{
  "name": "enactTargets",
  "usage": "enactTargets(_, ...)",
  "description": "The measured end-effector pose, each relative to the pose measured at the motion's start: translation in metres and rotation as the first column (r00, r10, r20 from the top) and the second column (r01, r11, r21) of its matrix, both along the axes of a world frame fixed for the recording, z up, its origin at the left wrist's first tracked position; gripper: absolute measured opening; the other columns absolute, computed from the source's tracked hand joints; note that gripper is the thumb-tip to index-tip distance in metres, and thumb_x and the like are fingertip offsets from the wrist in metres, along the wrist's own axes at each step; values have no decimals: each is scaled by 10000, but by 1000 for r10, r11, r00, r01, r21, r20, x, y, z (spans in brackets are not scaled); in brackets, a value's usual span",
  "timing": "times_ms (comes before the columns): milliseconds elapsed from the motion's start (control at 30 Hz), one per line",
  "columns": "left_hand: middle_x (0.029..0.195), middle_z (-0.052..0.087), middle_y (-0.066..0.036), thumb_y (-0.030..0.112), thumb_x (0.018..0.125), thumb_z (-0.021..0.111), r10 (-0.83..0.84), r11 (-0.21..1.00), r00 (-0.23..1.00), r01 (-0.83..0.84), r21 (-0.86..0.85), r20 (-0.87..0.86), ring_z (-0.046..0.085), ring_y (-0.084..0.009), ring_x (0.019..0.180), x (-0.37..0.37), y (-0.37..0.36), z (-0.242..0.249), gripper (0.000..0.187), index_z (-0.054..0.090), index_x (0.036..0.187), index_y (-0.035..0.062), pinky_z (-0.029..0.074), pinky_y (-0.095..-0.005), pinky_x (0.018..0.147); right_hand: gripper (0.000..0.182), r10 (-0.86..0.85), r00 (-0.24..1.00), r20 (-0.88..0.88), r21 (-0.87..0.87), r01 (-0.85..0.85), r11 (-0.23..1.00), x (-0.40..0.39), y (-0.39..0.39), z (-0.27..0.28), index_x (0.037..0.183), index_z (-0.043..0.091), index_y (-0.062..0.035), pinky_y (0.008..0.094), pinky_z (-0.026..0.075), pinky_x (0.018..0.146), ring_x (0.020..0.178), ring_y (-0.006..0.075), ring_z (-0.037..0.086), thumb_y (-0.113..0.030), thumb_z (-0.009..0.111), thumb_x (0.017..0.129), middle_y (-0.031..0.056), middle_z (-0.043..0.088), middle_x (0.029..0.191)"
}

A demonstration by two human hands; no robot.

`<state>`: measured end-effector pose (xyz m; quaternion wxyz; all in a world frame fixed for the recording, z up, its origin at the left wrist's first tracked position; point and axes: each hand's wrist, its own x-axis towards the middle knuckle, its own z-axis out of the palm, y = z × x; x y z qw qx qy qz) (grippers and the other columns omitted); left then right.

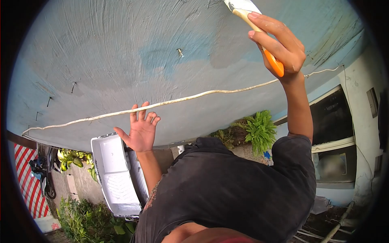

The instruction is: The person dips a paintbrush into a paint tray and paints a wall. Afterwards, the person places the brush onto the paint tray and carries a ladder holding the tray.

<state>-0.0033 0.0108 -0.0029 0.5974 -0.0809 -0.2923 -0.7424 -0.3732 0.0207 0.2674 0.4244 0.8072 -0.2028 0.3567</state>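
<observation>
My right hand (283,46) is closed round a paintbrush (259,30) with a pale and orange handle. The white-coated brush end is at the top edge of the view, against a wall (194,75) with grey streaks and blue patches. My left hand (142,131) is open, palm showing and thumb spread to the left. Its upper fingertips reach behind a thin whitish cord (190,97) stretched across the wall; whether they touch it, I cannot tell. Beside that hand is a white paint tray (115,174) with a ribbed slope.
Several nails stick out of the wall, one (180,52) near the middle. A green fern (260,131) grows below the cord. Leafy plants (87,218) are at the lower left, near red-and-white striped material (30,178). Dark window panes (330,117) are at the right.
</observation>
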Motion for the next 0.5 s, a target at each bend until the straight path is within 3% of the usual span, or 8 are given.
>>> enactTargets(100, 1544, 408, -177, 799, 918, 366, -5, 999, 1000, 6, -32, 30, 557, -346, 1148, 1, 0, 2, 917, 398, 1504, 94, 435, -532, 1008, 182, -9, 1000, -8, -118, 8, 993, 7, -13, -33, 928, 711, -88, 331, 613, 776, 1024, 279, 725, -79, 743, 749, 117, 740, 1087)
enactTargets(167, 1545, 408, -178, 799, 920, 362, -1, 1000, 1000, 2, -28, 28, 559, -346, 1149, 1, 0, 3, 916, 400, 1502, 93, 435, -534, 1010, 198, -83, 995, 52, 46, 81, 996, 6, -18, -83, 935, 714, -107, 323, 611, 776, 1064, 281, 713, -104, 733, 738, 116, 731, 1123)
enactTargets(300, 1530, 422, -183, 805, 921, 348, 1, 999, 999, 1, -32, 39, 563, -345, 1150, 2, -1, 1, 917, 409, 1496, 93, 444, -537, 1009, 176, -97, 994, 47, 393, 71, 917, 26, 6, -160, 921, 709, -117, 330, 608, 752, 1048, 263, 712, -81, 726, 749, 97, 725, 1127)
enactTargets(433, 1512, 438, -188, 810, 919, 340, 9, 1000, 999, -8, -12, 52, 567, -349, 1149, 1, -1, 1, 920, 413, 1492, 94, 454, -535, 1003, 143, -87, 984, 157, 583, -22, 813, 32, 7, -161, 921, 703, -90, 329, 589, 704, 943, 262, 721, -41, 720, 788, 90, 730, 1058)
enactTargets(500, 1500, 448, -192, 814, 917, 338, 1, 1000, 999, -1, -10, 38, 571, -351, 1148, 2, 0, 1, 923, 415, 1489, 94, 459, -529, 998, 112, -56, 956, 288, 755, -191, 628, 33, 0, -132, 935, 696, -61, 328, 560, 659, 843, 267, 713, -29, 719, 830, 94, 729, 986)
